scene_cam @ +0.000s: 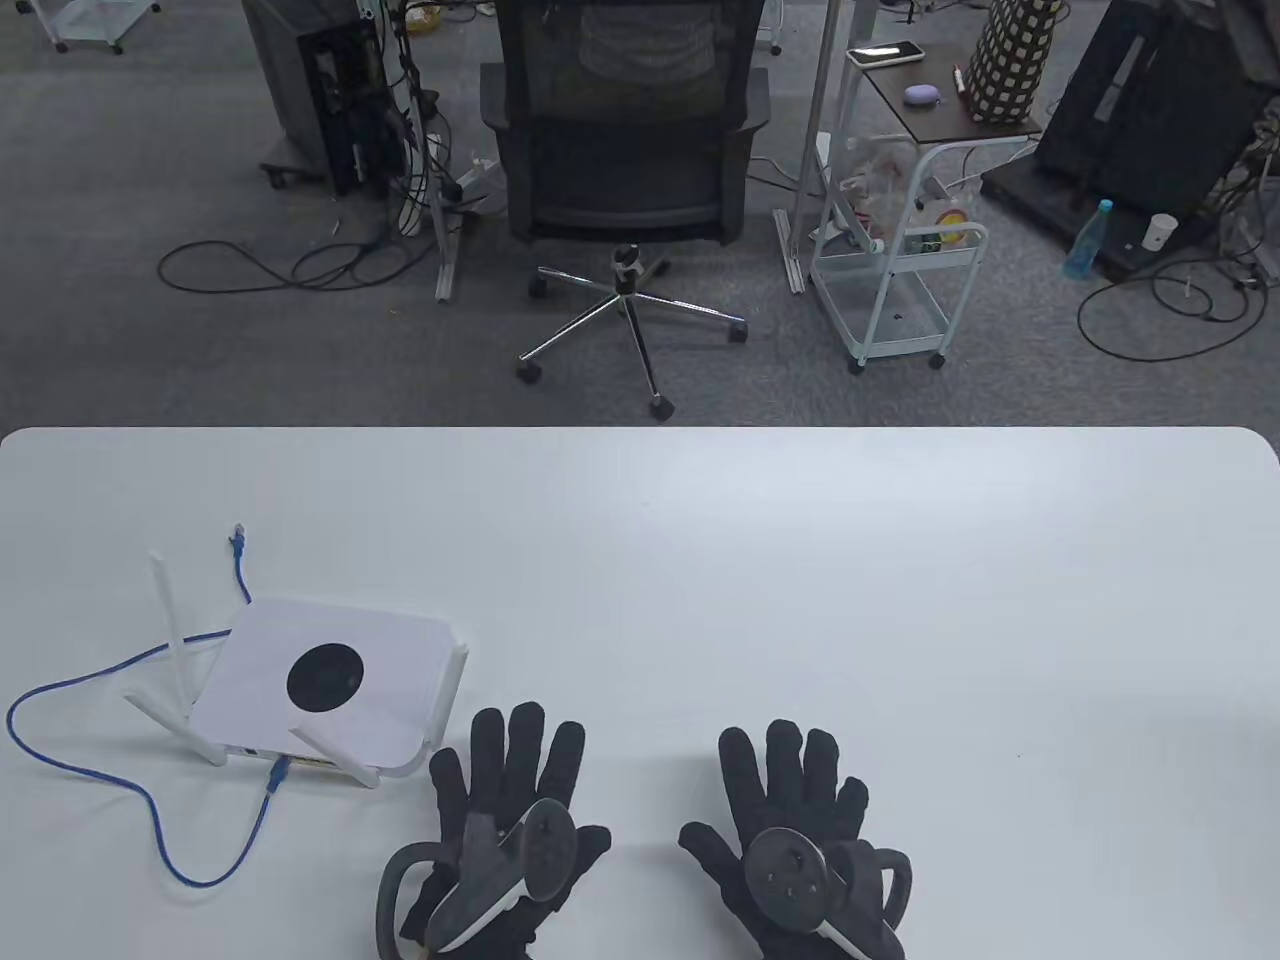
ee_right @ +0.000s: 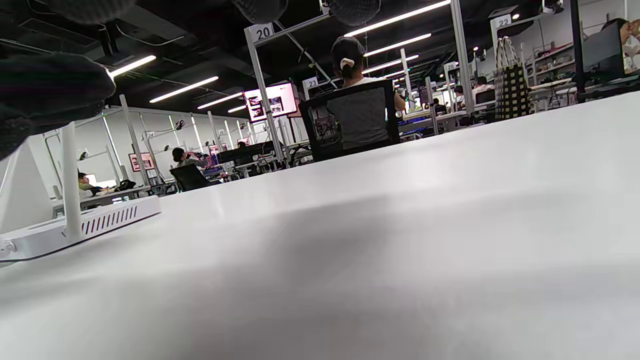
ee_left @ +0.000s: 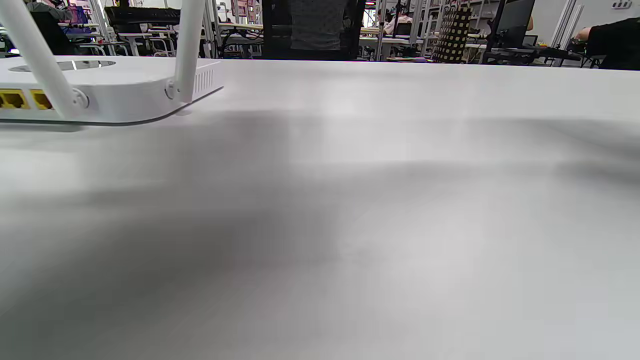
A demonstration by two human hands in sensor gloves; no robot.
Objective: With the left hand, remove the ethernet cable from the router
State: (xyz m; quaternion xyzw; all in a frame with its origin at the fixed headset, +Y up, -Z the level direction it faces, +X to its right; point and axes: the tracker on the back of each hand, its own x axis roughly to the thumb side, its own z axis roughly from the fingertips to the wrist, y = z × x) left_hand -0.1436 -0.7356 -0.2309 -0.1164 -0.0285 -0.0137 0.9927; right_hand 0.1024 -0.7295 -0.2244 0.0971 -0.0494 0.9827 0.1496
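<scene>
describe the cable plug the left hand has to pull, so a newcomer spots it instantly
On the white table, find the white router at the left. The plugged connector sits in its near edge, between two antennas. Unlike the cable's loose end beyond the router, it is seated in a port.

left hand (scene_cam: 505,825): black knit glove, grey-black tracker | right hand (scene_cam: 790,845): black glove, round-faced tracker

An open-plan office or lab. A mesh office chair (scene_cam: 625,120) stands top centre on grey carpet. Numbered posts (ee_right: 263,85) and ceiling strip lights (ee_right: 182,90) fill the right wrist view's upper half.
</scene>
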